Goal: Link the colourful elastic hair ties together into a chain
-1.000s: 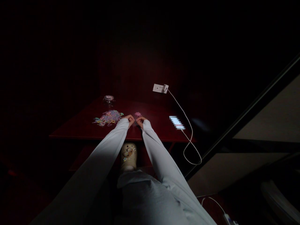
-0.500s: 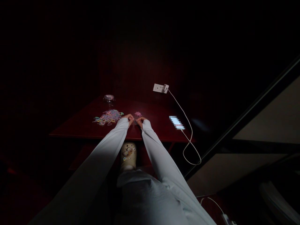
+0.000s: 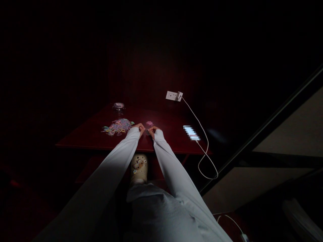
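Over the near part of the dark red table [image 3: 83, 138], my left hand [image 3: 140, 128] and my right hand [image 3: 153, 130] face each other with a narrow gap between them. Both have their fingers pinched together; whatever is in them is too small and dim to name. A heap of multicoloured elastic hair ties [image 3: 119, 127] lies left of my left hand. Just beyond my hands sits a small pink cluster [image 3: 149, 123], which looks like more elastic bands. Behind the heap stands a clear jar [image 3: 118, 107] with a lid.
A lit phone [image 3: 191, 132] lies to the right, with a white cable [image 3: 207, 148] looping from it to a plug in the wall socket [image 3: 172, 96]. Below the table's front edge, a beige clog [image 3: 139, 168] shows between my arms. The surroundings are very dark.
The whole view has shifted slightly, so everything appears a little further right and lower. My hands keep their pinched pose, close together, with hardly any difference.
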`<state>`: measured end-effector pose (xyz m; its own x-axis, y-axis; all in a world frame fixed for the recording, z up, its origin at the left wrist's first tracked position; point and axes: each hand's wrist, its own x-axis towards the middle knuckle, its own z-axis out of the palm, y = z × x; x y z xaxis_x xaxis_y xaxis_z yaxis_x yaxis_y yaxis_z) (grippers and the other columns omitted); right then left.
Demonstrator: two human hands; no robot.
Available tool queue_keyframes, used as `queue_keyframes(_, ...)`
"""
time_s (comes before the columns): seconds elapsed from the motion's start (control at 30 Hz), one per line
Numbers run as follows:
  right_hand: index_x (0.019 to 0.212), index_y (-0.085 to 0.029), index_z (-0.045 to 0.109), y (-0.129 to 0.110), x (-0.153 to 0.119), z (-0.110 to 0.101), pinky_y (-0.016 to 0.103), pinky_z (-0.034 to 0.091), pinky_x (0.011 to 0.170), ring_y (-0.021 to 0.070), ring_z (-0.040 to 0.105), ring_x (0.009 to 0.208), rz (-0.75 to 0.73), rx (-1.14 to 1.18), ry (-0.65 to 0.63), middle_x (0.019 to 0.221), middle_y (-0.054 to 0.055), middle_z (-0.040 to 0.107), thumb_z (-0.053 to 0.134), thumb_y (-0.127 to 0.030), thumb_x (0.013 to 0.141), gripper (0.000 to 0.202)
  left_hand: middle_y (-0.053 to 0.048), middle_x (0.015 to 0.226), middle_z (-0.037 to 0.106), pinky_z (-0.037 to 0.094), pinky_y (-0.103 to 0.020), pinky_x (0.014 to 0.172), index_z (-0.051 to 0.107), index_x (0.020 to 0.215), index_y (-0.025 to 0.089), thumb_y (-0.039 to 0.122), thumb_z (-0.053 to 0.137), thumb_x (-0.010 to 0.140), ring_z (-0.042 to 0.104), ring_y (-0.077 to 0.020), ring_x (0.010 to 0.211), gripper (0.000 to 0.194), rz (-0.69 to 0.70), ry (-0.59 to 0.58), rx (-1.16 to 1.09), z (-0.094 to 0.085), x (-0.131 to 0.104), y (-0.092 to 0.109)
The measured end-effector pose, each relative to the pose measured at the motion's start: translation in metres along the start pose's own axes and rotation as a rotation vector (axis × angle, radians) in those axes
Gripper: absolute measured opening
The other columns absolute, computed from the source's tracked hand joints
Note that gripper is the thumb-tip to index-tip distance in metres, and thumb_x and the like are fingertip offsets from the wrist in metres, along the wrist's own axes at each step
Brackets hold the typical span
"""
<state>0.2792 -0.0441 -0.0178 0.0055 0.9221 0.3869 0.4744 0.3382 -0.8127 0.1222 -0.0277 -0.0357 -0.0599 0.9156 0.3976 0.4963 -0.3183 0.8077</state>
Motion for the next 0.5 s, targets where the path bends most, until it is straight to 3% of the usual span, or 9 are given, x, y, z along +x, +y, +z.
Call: queue_keyframes(0.5, 0.073, -0.024, 0.067, -0.004, -0.005, -0.007, 0.03, 0.051, 0.083, 0.0162, 0.057, 0.075, -0.007, -0.182, 0.02, 0.083, -0.001, 0.071, 0.068, -0.031, 0.084, 0.013, 0.005, 0.057, 0.049, 0.03, -0.026, 0.057, 0.053, 0.068, 0.022, 0.022, 0.062, 0.081, 0.039, -0.0122, 0.055, 0.016, -0.047, 0.035, 0.014, -0.005, -0.002, 0.01)
